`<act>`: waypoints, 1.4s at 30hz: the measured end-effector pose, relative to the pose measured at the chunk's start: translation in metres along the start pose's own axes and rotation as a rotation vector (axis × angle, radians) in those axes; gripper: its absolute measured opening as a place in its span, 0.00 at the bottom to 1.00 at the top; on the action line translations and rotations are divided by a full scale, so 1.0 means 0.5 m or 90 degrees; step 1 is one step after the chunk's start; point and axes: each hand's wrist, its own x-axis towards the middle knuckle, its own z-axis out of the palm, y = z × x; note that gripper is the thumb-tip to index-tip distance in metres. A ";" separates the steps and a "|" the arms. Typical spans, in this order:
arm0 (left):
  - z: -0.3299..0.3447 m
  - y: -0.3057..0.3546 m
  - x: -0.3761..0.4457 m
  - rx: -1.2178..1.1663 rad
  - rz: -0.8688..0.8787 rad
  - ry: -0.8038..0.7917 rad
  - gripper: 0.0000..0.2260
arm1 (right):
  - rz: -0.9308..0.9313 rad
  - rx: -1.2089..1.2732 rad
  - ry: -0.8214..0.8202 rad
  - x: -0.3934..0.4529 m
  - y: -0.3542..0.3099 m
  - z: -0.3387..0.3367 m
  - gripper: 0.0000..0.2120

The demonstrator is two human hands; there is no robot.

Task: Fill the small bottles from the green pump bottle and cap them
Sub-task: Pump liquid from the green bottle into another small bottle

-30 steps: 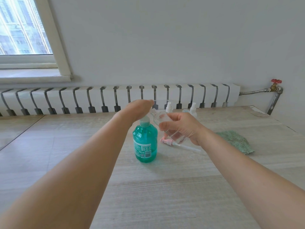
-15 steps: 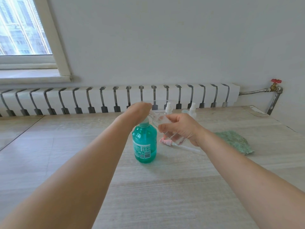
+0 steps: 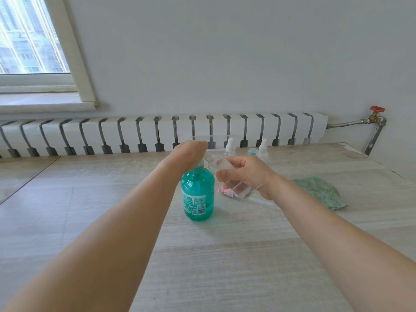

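The bench (image 3: 225,266) fills the lower half of the frame, pale and wood-grained. At its centre stands the green pump bottle (image 3: 197,194), upright, its long axis vertical and the pump head hidden under the left hand (image 3: 188,155). That hand presses down on the pump from above; how its fingers lie I cannot tell. The bottle looks about half full, so it is likely steady enough, and the stiff plastic should take a firm push on the pump.

Just right of it, the right hand (image 3: 245,176) grips a small clear bottle (image 3: 227,176), tilted with its open neck pointing up and left toward the spout. It looks light, thin-walled and perhaps slippery if wetted; holding it round the body suits it.

A pink sprayer cap (image 3: 226,192) with its tube lies on the bench beneath that hand. Two capped small bottles (image 3: 230,146) stand near the far edge.
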 end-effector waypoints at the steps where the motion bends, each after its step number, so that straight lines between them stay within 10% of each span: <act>1: 0.001 -0.002 -0.001 0.009 -0.001 0.002 0.20 | 0.000 -0.001 0.002 -0.001 -0.001 0.001 0.23; 42: -0.001 -0.002 0.011 -0.030 -0.021 0.014 0.21 | 0.003 -0.019 0.017 -0.010 -0.012 0.001 0.22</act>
